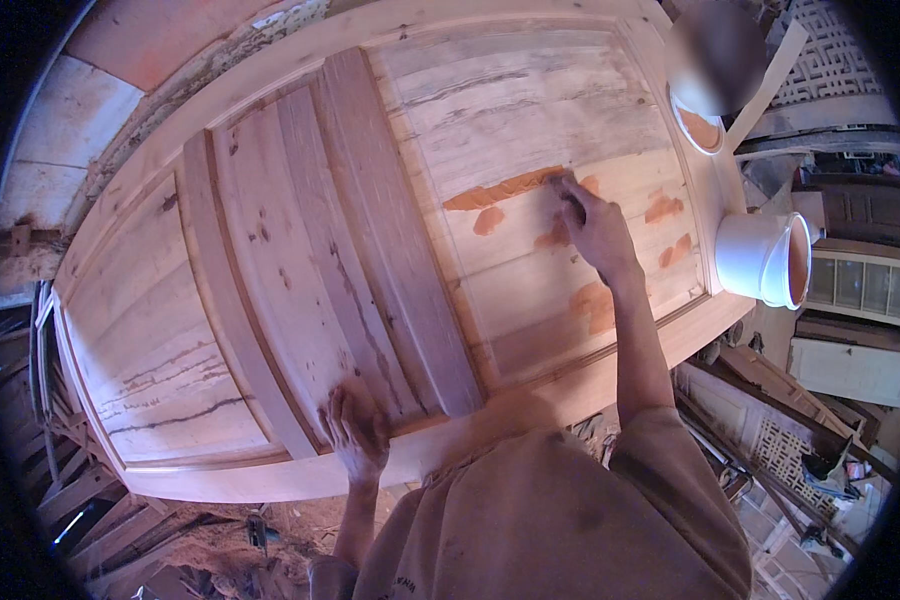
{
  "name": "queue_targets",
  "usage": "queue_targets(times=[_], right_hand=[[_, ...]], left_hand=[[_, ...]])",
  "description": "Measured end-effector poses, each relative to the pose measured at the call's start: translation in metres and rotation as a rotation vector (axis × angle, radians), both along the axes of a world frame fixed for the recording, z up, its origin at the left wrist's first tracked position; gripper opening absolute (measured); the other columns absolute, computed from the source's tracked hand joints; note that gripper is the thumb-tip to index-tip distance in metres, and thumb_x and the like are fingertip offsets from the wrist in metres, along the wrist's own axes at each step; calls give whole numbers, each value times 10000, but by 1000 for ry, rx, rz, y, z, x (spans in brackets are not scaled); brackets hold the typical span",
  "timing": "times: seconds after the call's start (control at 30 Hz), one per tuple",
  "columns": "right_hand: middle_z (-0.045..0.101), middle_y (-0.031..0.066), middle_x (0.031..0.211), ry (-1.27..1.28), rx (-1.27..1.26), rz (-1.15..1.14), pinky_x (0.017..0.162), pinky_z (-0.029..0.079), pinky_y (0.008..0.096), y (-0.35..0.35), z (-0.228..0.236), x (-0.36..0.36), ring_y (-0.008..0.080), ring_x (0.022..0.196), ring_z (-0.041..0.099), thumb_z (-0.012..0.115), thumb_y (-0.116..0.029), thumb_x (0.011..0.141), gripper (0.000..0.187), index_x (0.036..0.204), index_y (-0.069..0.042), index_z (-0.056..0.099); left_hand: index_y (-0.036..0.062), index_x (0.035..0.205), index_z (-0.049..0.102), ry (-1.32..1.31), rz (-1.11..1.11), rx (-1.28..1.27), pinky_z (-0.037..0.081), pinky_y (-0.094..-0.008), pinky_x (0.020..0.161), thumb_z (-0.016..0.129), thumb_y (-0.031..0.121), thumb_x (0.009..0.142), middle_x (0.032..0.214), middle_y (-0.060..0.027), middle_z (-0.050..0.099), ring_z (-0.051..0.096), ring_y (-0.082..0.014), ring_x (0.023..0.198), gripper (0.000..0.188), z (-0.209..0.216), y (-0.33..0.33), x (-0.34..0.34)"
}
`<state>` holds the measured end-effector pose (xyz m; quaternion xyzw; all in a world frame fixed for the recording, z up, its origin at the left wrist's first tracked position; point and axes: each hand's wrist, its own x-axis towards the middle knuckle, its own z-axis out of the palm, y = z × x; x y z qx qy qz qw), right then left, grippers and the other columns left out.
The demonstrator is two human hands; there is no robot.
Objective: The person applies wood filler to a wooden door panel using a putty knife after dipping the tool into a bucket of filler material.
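Fingers (pixel 572 186) curled, their hold unclear, the right hand (pixel 598 228) meets orange paste (pixel 500 192) on a panelled wooden door (pixel 395 200), the left hand (pixel 358 434) resting fingers outstretched.

Right of the right hand (pixel 602 236), a paned frame (pixel 855 283) is showing; left of the left hand (pixel 355 425), timber (pixel 82 491) is lying.

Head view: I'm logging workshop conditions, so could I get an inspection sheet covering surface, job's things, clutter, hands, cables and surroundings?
Surface: wooden door, laid flat, dark marks showing.
Job's things: orange patches and an orange streak on the right panel; white bucket at its right; tub with orange contents beyond.
Clutter: loose wood at left.
Hands: right hand at the streak, any tool unclear; left hand on the door's near side, fingers extended.
Cables: nothing seen.
Surroundings: lattice panel, upper right.
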<state>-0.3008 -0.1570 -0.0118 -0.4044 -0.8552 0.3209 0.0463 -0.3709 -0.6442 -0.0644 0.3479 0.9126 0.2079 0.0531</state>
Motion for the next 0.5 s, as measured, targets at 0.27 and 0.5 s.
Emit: queue_targets(times=[0.27, 0.5], right_hand=[[710, 278, 924, -122, 69, -4, 756, 563, 436, 21, 14, -3, 372, 850, 732, 598, -153, 966, 394, 1346, -53, 620], [714, 277, 980, 18, -3, 56, 772, 565, 412, 33, 14, 18, 364, 868, 736, 615, -137, 957, 394, 1341, -48, 624]], left_hand=[[-13, 1398, 458, 61, -5, -23, 272, -623, 1181, 645, 276, 961, 1457, -242, 483, 443, -413, 1385, 556, -11, -4, 2], [-3, 1394, 463, 53, -10, -14, 261, -621, 1182, 625, 295, 968, 1451, -241, 488, 448, -408, 1383, 545, -11, -5, 4]])
